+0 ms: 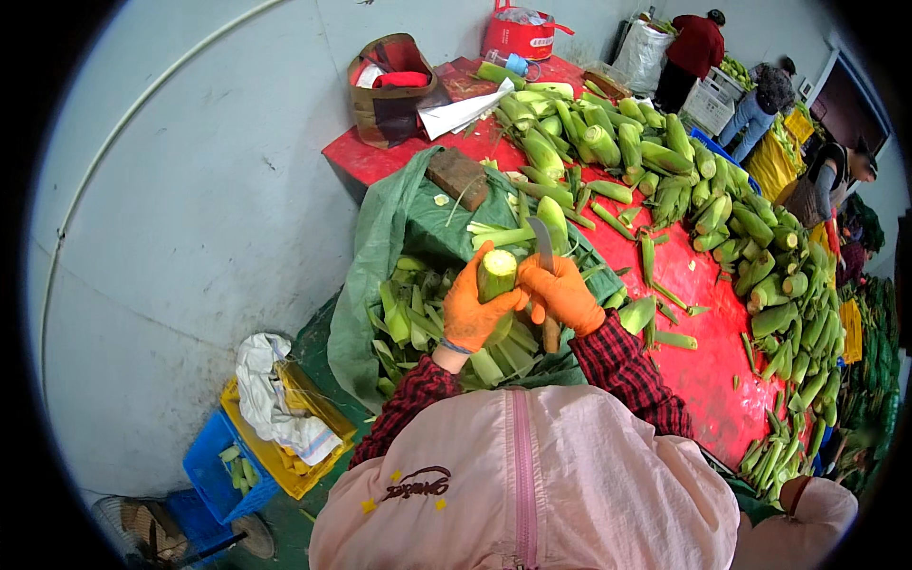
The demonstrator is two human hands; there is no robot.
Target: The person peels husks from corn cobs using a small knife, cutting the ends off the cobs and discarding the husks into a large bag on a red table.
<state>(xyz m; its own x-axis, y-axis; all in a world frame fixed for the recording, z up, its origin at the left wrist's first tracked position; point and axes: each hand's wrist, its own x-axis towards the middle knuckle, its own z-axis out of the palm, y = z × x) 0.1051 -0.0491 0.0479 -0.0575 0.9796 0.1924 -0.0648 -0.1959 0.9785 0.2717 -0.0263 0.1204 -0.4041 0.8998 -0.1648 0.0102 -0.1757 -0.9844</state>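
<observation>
My left hand (465,312), in an orange glove, is closed round a thick green shoot (497,273) with its pale cut end facing up. Close beside it, my right hand (567,293), gloved the same way, grips a knife (543,237). The curved blade points away from me and the wooden handle (551,335) shows below the fist. Both hands are over a green sack (356,323) that holds peeled-off leaf sheaths (408,323). Just beyond them another shoot (551,220) and a brown block (458,179) rest on the sack's far part.
Heaped green shoots (665,157) run along the red table (679,380) to the right. A camouflage bag (389,104) and a red bag (518,36) stand at the back. Yellow (299,486) and blue (204,465) crates sit at lower left. Several people are at far right.
</observation>
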